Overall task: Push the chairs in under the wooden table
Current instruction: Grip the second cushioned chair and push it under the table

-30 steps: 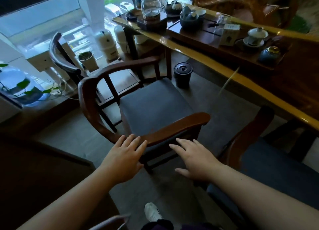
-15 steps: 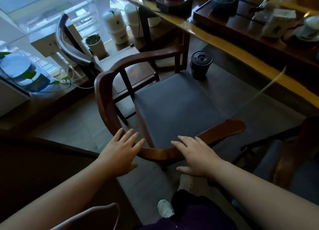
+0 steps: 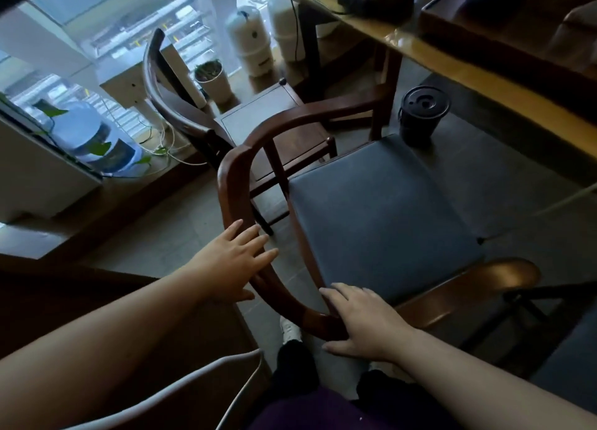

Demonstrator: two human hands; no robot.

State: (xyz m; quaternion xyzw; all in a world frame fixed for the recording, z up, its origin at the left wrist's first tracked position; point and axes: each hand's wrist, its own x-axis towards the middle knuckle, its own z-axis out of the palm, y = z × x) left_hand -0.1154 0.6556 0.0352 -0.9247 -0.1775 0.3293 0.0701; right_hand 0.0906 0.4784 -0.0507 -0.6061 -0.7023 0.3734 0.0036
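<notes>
A wooden armchair with a curved back rail and a blue-grey seat cushion stands in front of me, pulled out from the wooden table, whose yellowish edge runs along the upper right. My left hand lies flat on the left part of the back rail, fingers spread. My right hand rests on the near bend of the rail, fingers over the top and thumb out behind. A second cushioned chair shows partly at the lower right.
Beside the table leg, a black lidded bin sits on the floor. A dark wooden chair stands by the window with a plant pot and white tanks. Dark furniture lies at my lower left.
I have stepped closer and the view has tilted down. Both hands have come down from hovering short of the chair onto its back rail.
</notes>
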